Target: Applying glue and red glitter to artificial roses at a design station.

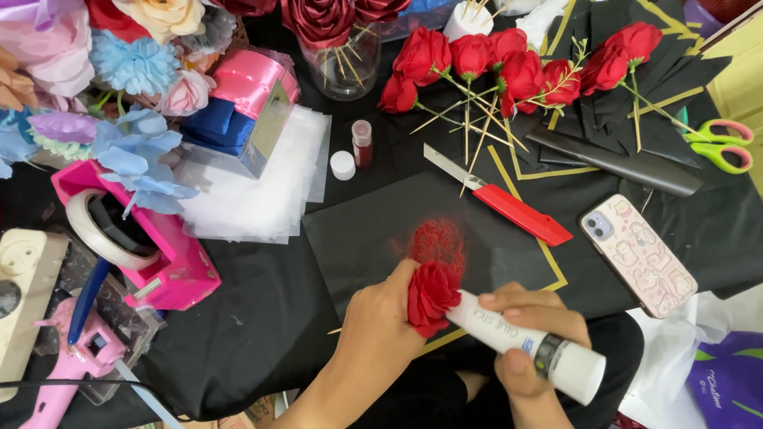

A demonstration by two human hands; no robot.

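Observation:
My left hand (380, 322) holds a red paper rose (431, 294) near the table's front edge, over a black paper sheet (358, 230). My right hand (531, 334) grips a white glue stick (528, 343), its tip pressed against the rose's petals. Red glitter (439, 238) lies scattered on the black sheet just behind the rose. A small open vial of red glitter (362, 143) stands further back, with its white cap (342, 165) beside it.
Several finished red roses on sticks (497, 67) lie at the back. A red utility knife (509, 202), a phone (639, 254) and green-pink scissors (722, 144) sit to the right. A pink tape dispenser (139, 238), pink glue gun (75, 365) and paper flowers (119, 87) crowd the left.

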